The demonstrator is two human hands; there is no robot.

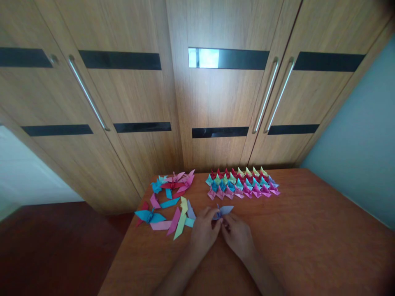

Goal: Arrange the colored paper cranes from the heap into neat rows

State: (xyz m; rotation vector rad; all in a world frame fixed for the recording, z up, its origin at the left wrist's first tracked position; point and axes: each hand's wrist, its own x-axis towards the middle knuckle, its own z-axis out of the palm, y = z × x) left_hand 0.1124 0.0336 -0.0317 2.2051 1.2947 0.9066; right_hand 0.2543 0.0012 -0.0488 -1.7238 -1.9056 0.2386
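Note:
A lavender paper crane (226, 210) is held just above or on the table, between my two hands. My left hand (204, 228) pinches its left side, hiding that wing in part. On the other side my right hand (239, 234) grips the crane low down with bent fingers. Left of my hands lie several paper cranes in a loose pile, among them a blue crane (150, 216), a pale yellow-green crane (181, 220) and a red crane (173, 186). Beyond my hands, several folded paper cranes (242, 183) stand in tight rows sorted by colour.
The brown wooden table (296, 246) stands near a tall wooden wardrobe (212, 98) with long metal handles (267, 95). A pale blue wall (354, 156) is at the right. At the left, beyond the table edge, shows a dark reddish floor (61, 246).

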